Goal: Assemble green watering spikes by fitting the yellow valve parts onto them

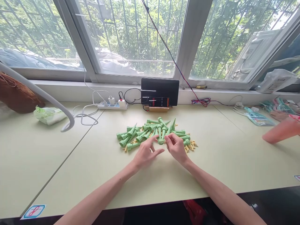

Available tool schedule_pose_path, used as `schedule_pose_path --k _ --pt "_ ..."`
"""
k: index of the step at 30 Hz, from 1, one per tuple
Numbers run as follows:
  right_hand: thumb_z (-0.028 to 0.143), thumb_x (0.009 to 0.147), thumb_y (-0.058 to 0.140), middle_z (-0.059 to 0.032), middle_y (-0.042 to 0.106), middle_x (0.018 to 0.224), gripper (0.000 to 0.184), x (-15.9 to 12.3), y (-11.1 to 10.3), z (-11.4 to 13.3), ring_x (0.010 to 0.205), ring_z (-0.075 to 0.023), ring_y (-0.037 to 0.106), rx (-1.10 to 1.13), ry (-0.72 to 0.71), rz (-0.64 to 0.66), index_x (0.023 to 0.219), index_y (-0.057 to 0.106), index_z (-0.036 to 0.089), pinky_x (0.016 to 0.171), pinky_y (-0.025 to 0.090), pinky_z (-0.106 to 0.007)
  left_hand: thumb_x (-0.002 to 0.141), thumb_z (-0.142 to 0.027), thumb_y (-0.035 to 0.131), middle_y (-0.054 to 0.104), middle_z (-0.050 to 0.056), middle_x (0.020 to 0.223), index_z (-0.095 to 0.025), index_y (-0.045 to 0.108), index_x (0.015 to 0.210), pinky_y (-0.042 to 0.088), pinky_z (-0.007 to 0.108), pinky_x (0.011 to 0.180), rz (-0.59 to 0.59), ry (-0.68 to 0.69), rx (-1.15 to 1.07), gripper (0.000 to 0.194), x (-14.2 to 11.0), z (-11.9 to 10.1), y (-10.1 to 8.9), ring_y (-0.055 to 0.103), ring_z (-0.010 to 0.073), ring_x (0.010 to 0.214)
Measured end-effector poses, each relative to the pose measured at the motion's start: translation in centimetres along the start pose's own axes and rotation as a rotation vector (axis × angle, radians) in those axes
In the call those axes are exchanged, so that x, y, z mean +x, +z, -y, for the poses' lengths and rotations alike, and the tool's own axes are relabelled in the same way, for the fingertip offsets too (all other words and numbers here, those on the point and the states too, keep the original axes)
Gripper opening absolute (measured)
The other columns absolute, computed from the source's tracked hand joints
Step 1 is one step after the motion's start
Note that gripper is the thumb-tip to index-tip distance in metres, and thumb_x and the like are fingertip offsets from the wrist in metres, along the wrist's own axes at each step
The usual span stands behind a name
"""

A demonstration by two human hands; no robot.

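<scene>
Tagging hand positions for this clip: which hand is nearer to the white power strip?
Left. The left hand is on the near side of the white power strip and to its right; the right hand sits farther right.

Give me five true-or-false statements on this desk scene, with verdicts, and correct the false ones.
1. Green plastic spikes lie in a heap with yellow pegs. True.
2. The left hand is clenched into a fist. False: its thumb and index finger are spread apart.
3. The phone stands in front of a black panel. True.
4. The power strip is right of the phone. False: the power strip is left of it.
5. A yellow-and-black tool lies by the window. True.
</scene>
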State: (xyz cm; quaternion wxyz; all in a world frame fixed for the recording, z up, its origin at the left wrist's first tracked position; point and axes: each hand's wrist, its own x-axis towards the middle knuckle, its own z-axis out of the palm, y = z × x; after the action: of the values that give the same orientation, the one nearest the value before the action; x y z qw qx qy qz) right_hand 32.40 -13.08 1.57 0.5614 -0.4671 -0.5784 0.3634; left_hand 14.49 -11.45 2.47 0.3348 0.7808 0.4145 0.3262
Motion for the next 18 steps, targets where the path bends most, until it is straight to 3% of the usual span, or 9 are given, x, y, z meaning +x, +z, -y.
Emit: schedule_pose_path --k 3,9,14,18 --pt "0.045 0.094 0.055 0.0063 0.043 0.053 0.031 0.13 -0.13 -0.01 0.043 -0.0092 0.038 0.009 -0.005 -0.011 0.075 0.049 0.021 0.042 0.030 -0.024 0.086 -0.052 0.061 0.064 0.008 0.112 -0.023 0.052 0.127 0.051 0.024 0.051 0.043 -0.086 -0.136 0.051 0.24 -0.13 -0.38 0.061 0.0098 0.056" --pt "0.045 0.094 0.055 0.0058 0.043 0.052 0.031 -0.11 0.16 0.03 0.044 -0.0096 0.038 -0.004 0.013 0.031 0.075 0.050 0.021 0.043 0.029 -0.024 0.090 -0.040 0.060 0.064 0.005 0.107 -0.023 0.060 0.114 0.050 0.023 0.058 -0.036 0.106 0.035 0.029 0.23 0.48 -0.03 0.058 0.0095 0.064" --pt "0.044 0.093 0.056 0.0059 0.042 0.053 0.030 -0.50 0.54 -0.11 0.045 -0.0096 0.037 -0.027 0.011 0.053 0.075 0.052 0.021 0.044 0.028 -0.024 0.097 -0.035 0.050 0.063 0.004 0.094 -0.021 0.065 0.102 0.045 0.023 0.058 -0.014 0.162 0.077 0.021 -0.07 0.39 0.37 0.052 0.0094 0.063" --pt "0.044 0.093 0.055 0.0053 0.043 0.055 0.031 -0.59 0.60 0.00 0.047 -0.0095 0.036 -0.046 0.023 0.051 0.073 0.050 0.020 0.044 0.028 -0.024 0.093 -0.034 0.055 0.057 0.000 0.076 -0.017 0.063 0.084 0.042 0.022 0.052 0.000 0.107 -0.039 0.021 -0.07 -0.05 0.43 0.048 0.0076 0.053"
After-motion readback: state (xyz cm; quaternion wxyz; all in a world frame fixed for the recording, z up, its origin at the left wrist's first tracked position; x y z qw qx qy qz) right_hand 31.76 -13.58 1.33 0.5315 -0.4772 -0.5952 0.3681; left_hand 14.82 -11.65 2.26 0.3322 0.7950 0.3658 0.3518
